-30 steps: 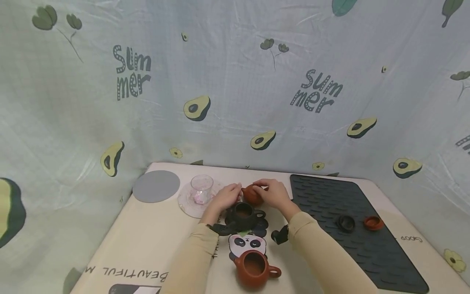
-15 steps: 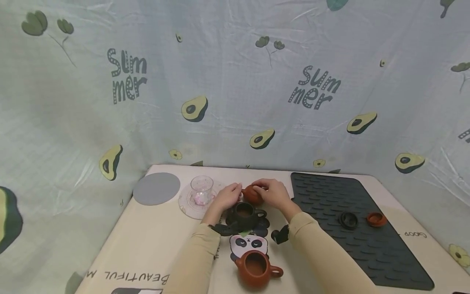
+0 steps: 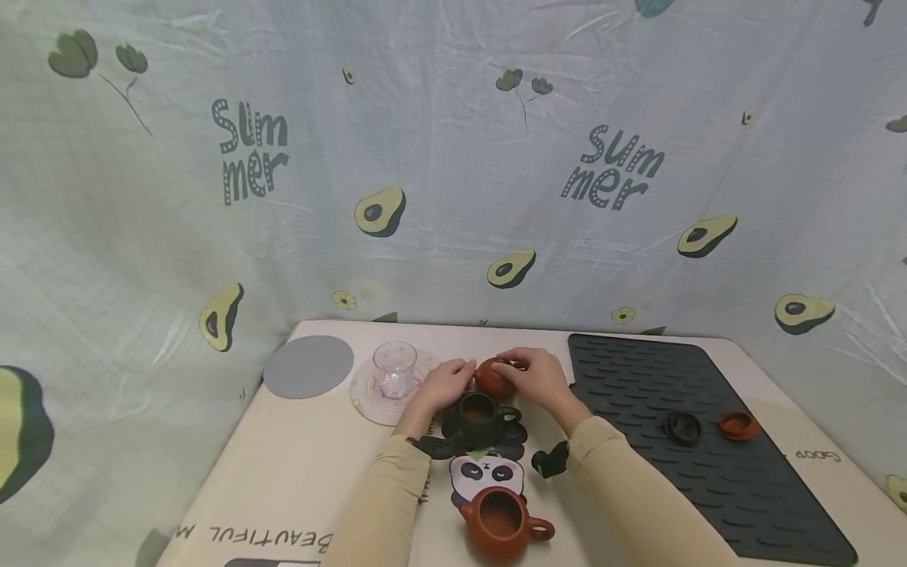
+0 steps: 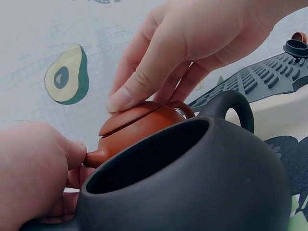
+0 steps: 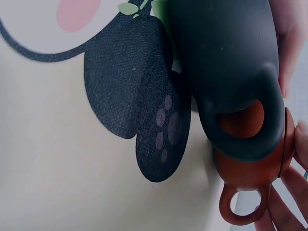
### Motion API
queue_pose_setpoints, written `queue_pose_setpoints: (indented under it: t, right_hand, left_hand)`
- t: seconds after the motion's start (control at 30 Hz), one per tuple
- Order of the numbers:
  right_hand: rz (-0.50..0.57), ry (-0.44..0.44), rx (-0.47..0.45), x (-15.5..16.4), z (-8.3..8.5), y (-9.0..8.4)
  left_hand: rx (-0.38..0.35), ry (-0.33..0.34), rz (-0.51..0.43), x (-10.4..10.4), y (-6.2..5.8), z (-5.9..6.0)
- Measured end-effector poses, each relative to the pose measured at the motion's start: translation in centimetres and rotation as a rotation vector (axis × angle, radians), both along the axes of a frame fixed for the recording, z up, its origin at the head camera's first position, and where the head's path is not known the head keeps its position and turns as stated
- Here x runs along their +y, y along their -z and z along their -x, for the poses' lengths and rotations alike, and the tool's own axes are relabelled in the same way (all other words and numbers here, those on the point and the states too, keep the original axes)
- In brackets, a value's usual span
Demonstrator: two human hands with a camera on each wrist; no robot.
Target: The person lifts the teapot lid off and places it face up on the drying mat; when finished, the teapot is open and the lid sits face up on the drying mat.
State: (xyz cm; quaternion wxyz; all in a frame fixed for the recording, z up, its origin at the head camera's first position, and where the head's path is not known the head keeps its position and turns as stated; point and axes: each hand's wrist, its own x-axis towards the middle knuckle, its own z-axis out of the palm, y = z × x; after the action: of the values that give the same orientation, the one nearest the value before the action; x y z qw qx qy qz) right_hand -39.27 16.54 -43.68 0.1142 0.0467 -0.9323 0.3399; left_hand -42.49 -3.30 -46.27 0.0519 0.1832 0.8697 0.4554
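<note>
A small reddish-brown teapot (image 3: 492,384) stands at the back of the table between my hands, its lid (image 4: 131,119) on top. My left hand (image 3: 445,386) pinches its spout (image 4: 95,158) between thumb and fingers. From the other side my right hand (image 3: 542,380) holds the lid, thumb on top; the other fingers are partly hidden behind it. A black teapot (image 3: 480,433) without a lid sits just in front, close to my left hand. Nearer me is another lidless reddish-brown teapot (image 3: 500,545), its handle pointing right.
On the dark ridged mat (image 3: 737,504) at right lie a black lid (image 3: 683,428) and a reddish-brown lid (image 3: 739,426). A clear glass cup (image 3: 395,359) stands on a patterned saucer (image 3: 367,405) at back left, beside a grey round mat (image 3: 308,367). A printed curtain (image 3: 439,157) hangs behind the table.
The head view has shifted slightly. Both hands stay at the far teapot, with no clear change in their hold.
</note>
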Motion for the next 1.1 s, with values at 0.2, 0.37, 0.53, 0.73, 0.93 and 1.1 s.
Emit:
queue_pose_setpoints:
  t: [0.2,0.37,0.53,0.73,0.93,1.1]
  right_hand:
    - [0.063,0.038,-0.001,0.1,-0.2,-0.6]
    - [0.248,0.054,-0.040,0.6,-0.6,-1.5]
    - [0.345,0.079,-0.085,0.9,-0.7,-2.0]
    - [0.440,0.090,-0.143,1.1,-1.2,-2.2]
    - [0.603,0.069,-0.205,1.2,-1.4,-2.3]
    - [0.750,0.057,-0.275,1.4,-1.5,-2.5]
  left_hand:
    - [0.004,-0.005,0.013,0.1,0.2,0.1]
    - [0.001,-0.023,0.005,0.2,0.2,-0.1]
    - [0.001,-0.034,-0.003,0.1,0.4,-0.1]
    - [-0.012,-0.042,-0.020,0.0,0.4,-0.2]
    - [-0.021,-0.046,-0.026,0.0,0.4,-0.3]
    - [-0.021,-0.049,-0.023,0.1,0.4,-0.3]
